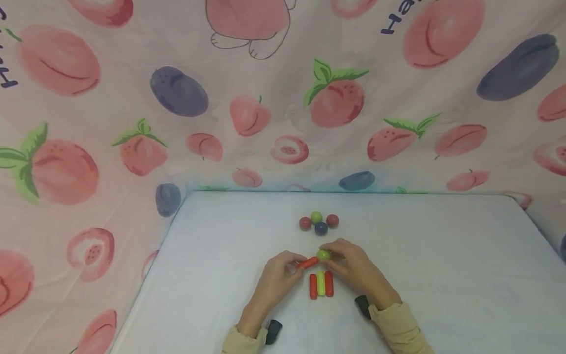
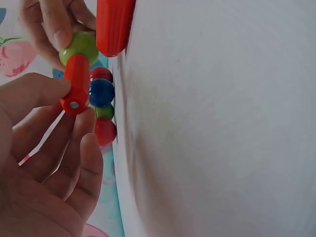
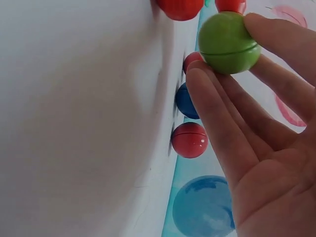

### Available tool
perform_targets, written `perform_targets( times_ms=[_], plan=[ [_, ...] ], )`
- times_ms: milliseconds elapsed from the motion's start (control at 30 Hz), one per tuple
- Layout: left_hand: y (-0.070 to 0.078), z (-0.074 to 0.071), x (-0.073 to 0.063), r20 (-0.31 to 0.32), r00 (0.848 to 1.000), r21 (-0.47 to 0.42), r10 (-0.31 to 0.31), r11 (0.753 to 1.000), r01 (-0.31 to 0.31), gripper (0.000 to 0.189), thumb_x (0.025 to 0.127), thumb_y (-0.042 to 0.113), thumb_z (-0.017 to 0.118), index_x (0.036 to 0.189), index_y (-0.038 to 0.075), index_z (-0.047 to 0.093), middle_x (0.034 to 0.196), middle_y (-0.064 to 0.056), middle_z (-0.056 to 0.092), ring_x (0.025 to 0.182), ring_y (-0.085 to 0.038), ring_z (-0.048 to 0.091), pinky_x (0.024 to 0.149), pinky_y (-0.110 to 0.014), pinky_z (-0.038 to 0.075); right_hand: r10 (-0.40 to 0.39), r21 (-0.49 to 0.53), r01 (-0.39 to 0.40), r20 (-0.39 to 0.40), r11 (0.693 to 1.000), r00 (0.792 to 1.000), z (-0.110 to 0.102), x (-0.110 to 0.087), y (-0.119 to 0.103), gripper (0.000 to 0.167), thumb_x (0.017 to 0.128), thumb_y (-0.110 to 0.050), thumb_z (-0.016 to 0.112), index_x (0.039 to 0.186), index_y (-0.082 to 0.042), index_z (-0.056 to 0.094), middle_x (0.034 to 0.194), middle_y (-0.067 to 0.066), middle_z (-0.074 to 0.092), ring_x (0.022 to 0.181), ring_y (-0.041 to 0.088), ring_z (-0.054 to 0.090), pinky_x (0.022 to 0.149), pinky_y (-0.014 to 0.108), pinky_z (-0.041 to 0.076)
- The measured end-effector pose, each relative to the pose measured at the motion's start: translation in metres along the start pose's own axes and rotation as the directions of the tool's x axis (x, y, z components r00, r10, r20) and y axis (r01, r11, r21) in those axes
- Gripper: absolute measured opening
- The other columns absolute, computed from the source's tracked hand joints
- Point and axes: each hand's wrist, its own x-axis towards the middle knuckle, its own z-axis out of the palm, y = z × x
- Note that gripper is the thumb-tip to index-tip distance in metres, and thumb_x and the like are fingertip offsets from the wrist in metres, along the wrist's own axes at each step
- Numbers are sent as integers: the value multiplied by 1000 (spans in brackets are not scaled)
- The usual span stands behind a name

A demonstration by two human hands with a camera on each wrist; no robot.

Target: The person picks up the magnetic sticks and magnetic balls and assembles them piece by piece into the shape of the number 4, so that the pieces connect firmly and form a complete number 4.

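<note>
My left hand (image 1: pixel 279 273) pinches a short red rod (image 1: pixel 308 262) between thumb and fingers. The rod's near end, with a small silvery disc in it, faces the left wrist view. Its other end meets a green ball (image 1: pixel 324 254), which my right hand (image 1: pixel 355 265) holds by the fingertips. A seam line runs around that green ball in the right wrist view. Just below the hands, a red rod (image 1: pixel 313 286), a yellow-green rod (image 1: pixel 321 284) and another red rod (image 1: pixel 329 284) lie side by side on the table.
Beyond the hands, a red ball (image 1: pixel 305 223), a green ball (image 1: pixel 316 217), a dark blue ball (image 1: pixel 321 228) and a second red ball (image 1: pixel 332 220) sit clustered on the white table (image 1: pixel 442 255). A fruit-printed cloth (image 1: pixel 274 108) hangs behind the table.
</note>
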Motion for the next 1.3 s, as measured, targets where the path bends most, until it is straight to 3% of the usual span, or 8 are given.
perform_targets(
  times_ms=[367, 933, 1300],
  plan=[
    [-2, 1, 4, 8, 1000, 40, 25, 999, -25, 21, 85, 20, 69, 106, 22, 70, 101, 7, 68, 80, -10, 55, 68, -18, 46, -6, 12, 6, 19, 1000, 1000, 6, 2, 10, 30, 81, -32, 73, 110, -24, 65, 99, -14, 63, 92, 6, 59, 88, 35, 53],
    [1, -1, 10, 15, 1000, 39, -19, 999, 18, 20, 87, 20, 67, 106, 23, 70, 104, 7, 68, 82, -11, 56, 69, -20, 47, 83, -14, -83, 38, 996, 996, 6, 3, 4, 29, 81, -29, 74, 105, -18, 63, 98, -8, 61, 89, 8, 59, 85, 33, 54],
    [0, -3, 15, -22, 999, 116, 39, 993, -36, 20, 86, 20, 67, 106, 20, 69, 101, 6, 68, 84, -10, 58, 71, -20, 49, 134, 13, -134, 32, 991, 991, 10, 3, 7, 31, 80, -32, 74, 106, -19, 64, 98, -8, 62, 90, 9, 59, 87, 35, 54]
  ],
)
